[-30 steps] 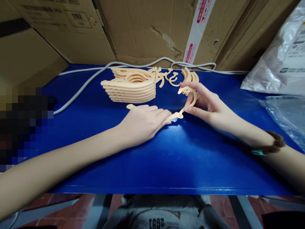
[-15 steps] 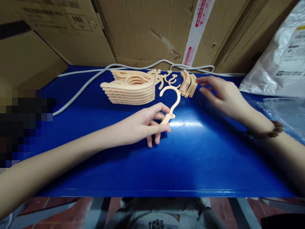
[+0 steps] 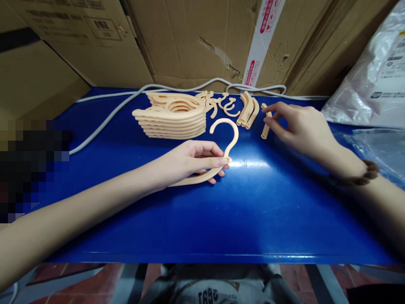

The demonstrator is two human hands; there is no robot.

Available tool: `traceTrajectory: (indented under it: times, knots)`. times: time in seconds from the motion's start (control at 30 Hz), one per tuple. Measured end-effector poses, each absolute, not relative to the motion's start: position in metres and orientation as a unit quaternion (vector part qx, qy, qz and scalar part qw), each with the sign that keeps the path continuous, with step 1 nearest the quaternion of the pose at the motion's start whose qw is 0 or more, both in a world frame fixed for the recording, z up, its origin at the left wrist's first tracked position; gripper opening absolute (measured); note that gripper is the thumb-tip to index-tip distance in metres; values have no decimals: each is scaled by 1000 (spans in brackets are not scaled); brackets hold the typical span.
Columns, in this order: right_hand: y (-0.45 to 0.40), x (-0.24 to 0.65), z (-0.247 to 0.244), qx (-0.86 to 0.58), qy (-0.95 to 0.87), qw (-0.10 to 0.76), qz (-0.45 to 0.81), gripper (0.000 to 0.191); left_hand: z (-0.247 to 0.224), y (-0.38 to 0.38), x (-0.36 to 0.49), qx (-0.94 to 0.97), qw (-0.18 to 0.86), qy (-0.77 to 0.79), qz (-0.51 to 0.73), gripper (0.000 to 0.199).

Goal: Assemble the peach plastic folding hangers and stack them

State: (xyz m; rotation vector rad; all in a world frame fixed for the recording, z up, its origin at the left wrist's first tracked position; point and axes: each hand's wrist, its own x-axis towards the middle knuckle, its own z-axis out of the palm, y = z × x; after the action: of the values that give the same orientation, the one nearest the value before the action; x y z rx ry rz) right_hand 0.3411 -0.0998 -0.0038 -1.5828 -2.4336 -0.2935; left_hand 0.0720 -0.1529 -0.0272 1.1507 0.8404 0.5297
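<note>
My left hand [image 3: 196, 162] is closed on a cream hanger piece [image 3: 233, 137], whose hook curves up past the fingertips while its arm runs back beneath the palm. At the right, my right hand [image 3: 294, 122] pinches a short cream bar [image 3: 265, 131] between thumb and fingers. Just left of that bar lie several curved cream arms [image 3: 249, 110] side by side. Small cream hooks [image 3: 229, 107] are scattered beside them. A stack of cream hanger parts [image 3: 172, 122] sits behind my left hand.
The blue table [image 3: 196, 228] has a white cable [image 3: 110, 122] along its back and left. Cardboard boxes [image 3: 190, 42] stand behind. Clear plastic film [image 3: 376, 147] and a white plastic package [image 3: 363, 88] are at the right.
My right hand has taken hold of one bar and drawn it rightward from the group. The hanger piece in my left hand has turned and dropped slightly, so more of its arm shows.
</note>
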Motion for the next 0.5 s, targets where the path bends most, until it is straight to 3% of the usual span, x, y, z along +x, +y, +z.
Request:
traceTrajectory:
  times: [0.5]
  knots:
    - [-98,348,-12,-596,-791,95,-106,30,-28,-153,72,568,671,400,258,16]
